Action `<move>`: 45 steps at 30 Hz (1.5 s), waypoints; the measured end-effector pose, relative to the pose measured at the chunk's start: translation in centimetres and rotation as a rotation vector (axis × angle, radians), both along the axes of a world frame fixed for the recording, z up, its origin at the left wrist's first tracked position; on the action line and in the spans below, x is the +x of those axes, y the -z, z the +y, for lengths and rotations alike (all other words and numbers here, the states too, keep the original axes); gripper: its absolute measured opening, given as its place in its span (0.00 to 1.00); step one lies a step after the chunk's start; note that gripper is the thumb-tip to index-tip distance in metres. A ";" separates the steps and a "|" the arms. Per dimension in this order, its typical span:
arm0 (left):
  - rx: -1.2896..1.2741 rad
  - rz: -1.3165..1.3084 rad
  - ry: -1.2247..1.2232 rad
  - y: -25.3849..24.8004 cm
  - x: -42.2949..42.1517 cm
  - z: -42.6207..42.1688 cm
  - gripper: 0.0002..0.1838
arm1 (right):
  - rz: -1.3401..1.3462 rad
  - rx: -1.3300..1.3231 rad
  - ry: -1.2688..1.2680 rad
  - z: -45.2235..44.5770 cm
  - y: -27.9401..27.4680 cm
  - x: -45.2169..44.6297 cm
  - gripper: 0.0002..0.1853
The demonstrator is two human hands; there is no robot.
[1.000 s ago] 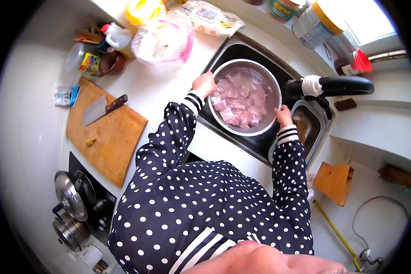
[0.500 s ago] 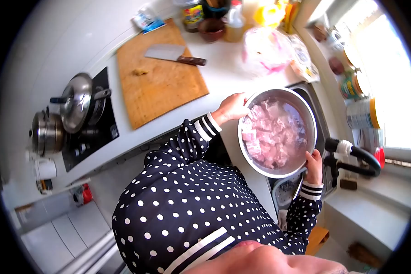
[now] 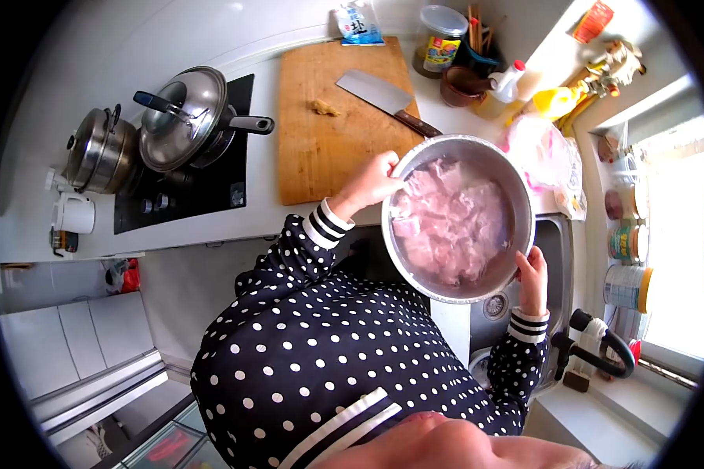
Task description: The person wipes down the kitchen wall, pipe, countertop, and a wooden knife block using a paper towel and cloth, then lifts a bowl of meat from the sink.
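Observation:
Both my hands carry a round metal pot (image 3: pixel 527 205) by its rim. Pieces of pale pink raw meat (image 3: pixel 454 223) lie in water inside it. My left hand (image 3: pixel 371 184) is closed on the rim at the left, its thumb over the edge. At the lower right of the rim my right hand (image 3: pixel 531 277) grips the other side, with the thumb on top. The pot hangs partly over the sink (image 3: pixel 554 258) and partly over the counter edge; its underside is hidden.
A cleaver (image 3: pixel 379 92) and a small brownish piece (image 3: pixel 325 108) lie on the wooden cutting board (image 3: pixel 305 168). Left of it, a lidded pan (image 3: pixel 181 117) stands on the black stove (image 3: pixel 219 199). A black faucet (image 3: pixel 614 352) rises beside the sink. A plastic bag (image 3: pixel 541 148) sits behind the pot.
My view has turned, so the board and stove appear farther right. The pot, held in both hands, has moved away from the sink toward the cutting board.

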State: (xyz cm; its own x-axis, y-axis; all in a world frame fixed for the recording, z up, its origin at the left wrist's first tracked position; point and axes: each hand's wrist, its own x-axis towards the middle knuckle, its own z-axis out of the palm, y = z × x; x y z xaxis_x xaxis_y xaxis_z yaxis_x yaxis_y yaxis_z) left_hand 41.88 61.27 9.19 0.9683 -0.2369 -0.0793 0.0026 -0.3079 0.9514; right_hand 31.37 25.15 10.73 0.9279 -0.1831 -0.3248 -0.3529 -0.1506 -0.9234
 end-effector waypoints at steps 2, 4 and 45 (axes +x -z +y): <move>0.001 -0.050 -0.089 -0.5 0.3 2.7 0.08 | -0.002 0.052 -0.036 2.4 -0.2 2.1 0.04; -0.026 -0.066 -0.134 0.0 0.3 5.1 0.07 | -0.006 0.020 -0.077 4.4 -0.5 3.6 0.05; 0.955 -0.723 -0.248 -3.1 2.4 5.3 0.34 | -0.443 -0.121 0.105 14.4 5.0 7.9 0.16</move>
